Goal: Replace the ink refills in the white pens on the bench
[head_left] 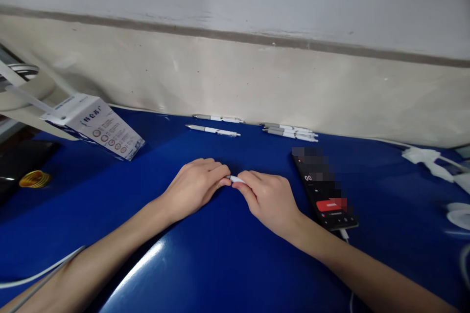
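Note:
Both hands meet above the blue tabletop (235,264) around one white pen (236,179) with a grey end. My left hand (200,183) pinches the pen's grey end, fingers closed. Around its white barrel my right hand (270,198) is closed too, so only a short length shows between the hands. Beyond them, near the wall, lie two similar pens: one white pen (213,130) in front and another pen (220,119) just behind. Farther right, a small group of white and grey pens (290,133) lies side by side.
A phone (325,190) with a cable lies right of my right hand. At the left stands a tilted white box (106,127), with a yellow coiled item (35,179) beside a black object (14,171). White cables (429,161) lie at the right. The wall (220,73) bounds the back.

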